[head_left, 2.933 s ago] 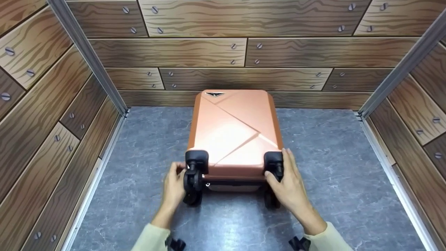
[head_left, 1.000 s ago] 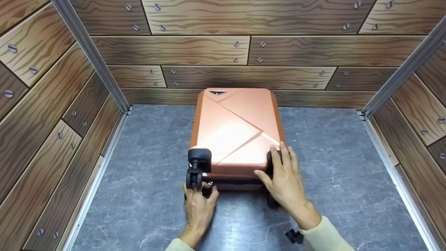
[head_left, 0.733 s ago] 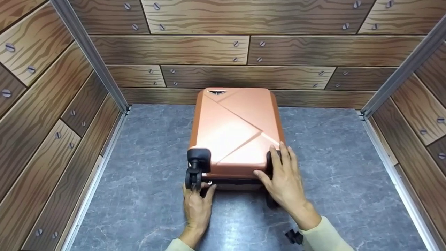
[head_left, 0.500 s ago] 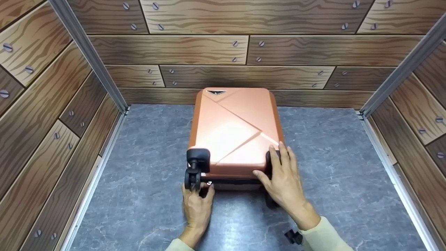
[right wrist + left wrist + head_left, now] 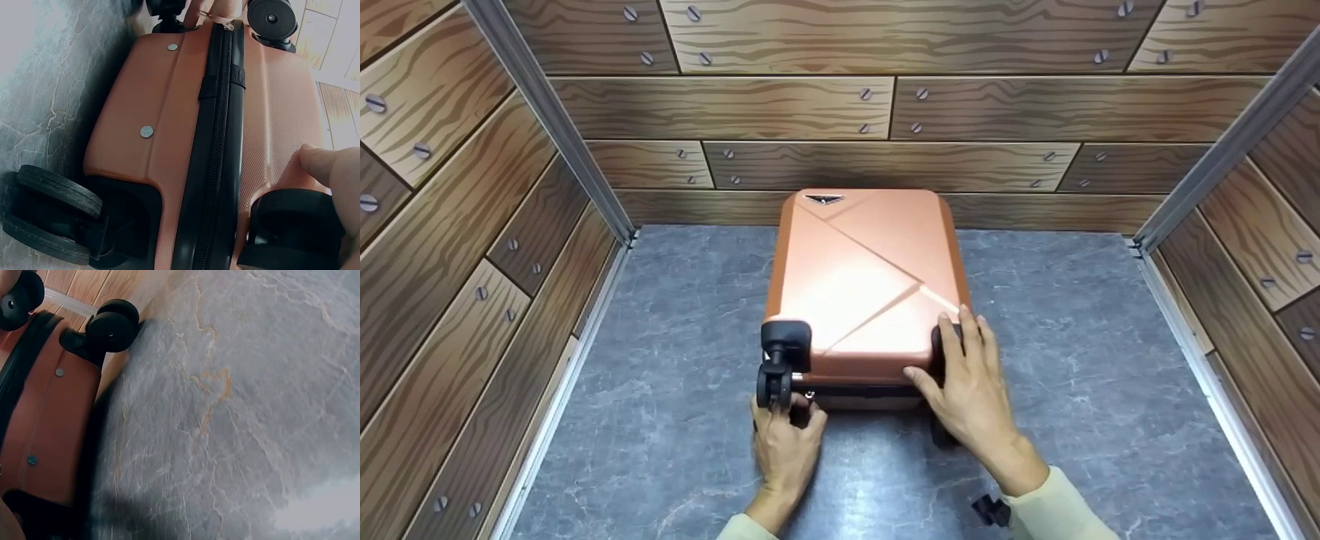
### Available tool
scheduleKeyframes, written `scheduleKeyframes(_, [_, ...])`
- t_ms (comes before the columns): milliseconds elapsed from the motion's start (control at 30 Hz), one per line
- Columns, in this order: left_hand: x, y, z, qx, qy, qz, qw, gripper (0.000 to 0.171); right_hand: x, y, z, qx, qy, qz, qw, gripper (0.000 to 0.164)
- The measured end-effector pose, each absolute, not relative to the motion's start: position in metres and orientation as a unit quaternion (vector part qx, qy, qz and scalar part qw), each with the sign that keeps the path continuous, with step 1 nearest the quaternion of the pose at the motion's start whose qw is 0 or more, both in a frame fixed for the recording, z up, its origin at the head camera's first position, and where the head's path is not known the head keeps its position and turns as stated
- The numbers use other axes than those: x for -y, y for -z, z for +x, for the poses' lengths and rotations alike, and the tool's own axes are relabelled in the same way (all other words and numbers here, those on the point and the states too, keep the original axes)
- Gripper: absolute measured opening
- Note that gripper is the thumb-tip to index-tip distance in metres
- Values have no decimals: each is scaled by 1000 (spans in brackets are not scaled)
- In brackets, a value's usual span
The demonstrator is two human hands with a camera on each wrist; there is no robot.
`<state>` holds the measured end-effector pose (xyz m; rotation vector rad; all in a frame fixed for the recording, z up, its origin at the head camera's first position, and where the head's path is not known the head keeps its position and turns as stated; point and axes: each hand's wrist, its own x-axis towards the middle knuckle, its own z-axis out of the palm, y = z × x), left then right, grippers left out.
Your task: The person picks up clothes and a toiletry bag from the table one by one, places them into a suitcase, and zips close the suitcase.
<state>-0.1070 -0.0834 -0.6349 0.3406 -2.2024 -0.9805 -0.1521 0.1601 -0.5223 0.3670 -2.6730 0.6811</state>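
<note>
A copper-coloured hard-shell suitcase [image 5: 862, 262] lies flat with its black wheels towards me. My left hand [image 5: 787, 450] is below the left upper wheel [image 5: 775, 384], its fingers at the seam. In the right wrist view, its fingertips [image 5: 226, 9] pinch the zipper pull [image 5: 228, 26] at the far end of the closed black zipper [image 5: 219, 135]. My right hand [image 5: 971, 397] rests over the near right corner, fingers extended over the wheel housing. Its thumb [image 5: 318, 160] presses the end face. The left wrist view shows the suitcase's lower shell [image 5: 53, 422] and a wheel [image 5: 115, 326].
Grey marbled floor [image 5: 682, 300] surrounds the suitcase. Wood-patterned walls [image 5: 795, 109] stand behind and on both sides, with metal strips [image 5: 1215, 397] along the side edges. A small black device [image 5: 991, 510] sits by the right sleeve [image 5: 1061, 506].
Since the earliest frame, my left hand has moved from outside the left wheels round to the end seam. My right hand has shifted up over the right corner. Lately both barely move.
</note>
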Motion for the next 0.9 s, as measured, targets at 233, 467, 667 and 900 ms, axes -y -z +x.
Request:
scheduleKeyframes(233, [85, 641, -106, 842, 375, 112, 371, 30, -159, 523, -152, 945, -240, 132, 178, 91])
scheduleKeyframes(467, [85, 641, -106, 832, 381, 112, 387, 24, -159, 523, -152, 945, -237, 135, 181, 91])
scheduleKeyframes(667, [79, 637, -107, 832, 381, 147, 375, 21, -159, 523, -152, 945, -238, 135, 182, 91])
scheduleKeyframes(900, [77, 635, -107, 848, 365, 150, 355, 22, -160, 524, -152, 942, -242, 135, 188, 91])
